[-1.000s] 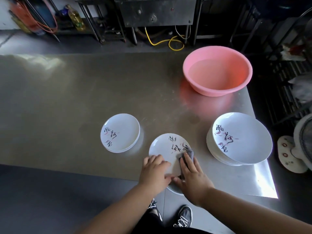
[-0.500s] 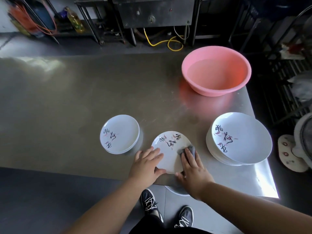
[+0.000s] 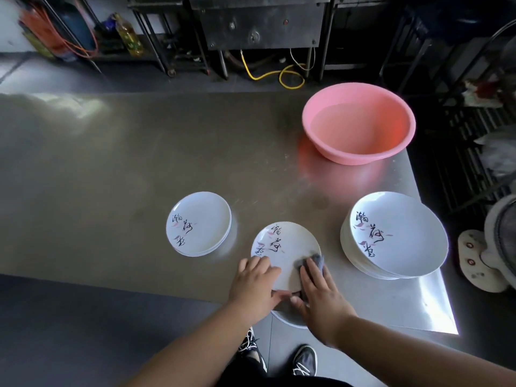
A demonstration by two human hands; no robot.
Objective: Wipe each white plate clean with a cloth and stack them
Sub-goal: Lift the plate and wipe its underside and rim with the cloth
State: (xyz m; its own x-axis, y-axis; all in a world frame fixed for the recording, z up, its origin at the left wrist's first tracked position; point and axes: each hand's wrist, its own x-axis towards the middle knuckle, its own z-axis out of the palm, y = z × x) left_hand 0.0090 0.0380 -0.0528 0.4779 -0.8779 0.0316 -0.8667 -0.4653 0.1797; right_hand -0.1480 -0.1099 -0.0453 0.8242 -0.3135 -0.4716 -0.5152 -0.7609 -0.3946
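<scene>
Steel table [image 3: 139, 163], wide, reflective. Pink basin [image 3: 358, 122] at far R w/ water inside. Tall stack of white plates [image 3: 396, 236] near R edge; short stack [image 3: 199, 223] to L, well apart. 1 plate [image 3: 287, 250] between the 2 stacks at near table edge, partly overhanging it, black script on face. L hand [image 3: 255, 287] flat on plate's L rim, fingers straight, slightly spread. R hand [image 3: 318, 294] pressing grey cloth [image 3: 314, 261] onto plate's R side, fingers straight, close together.
</scene>
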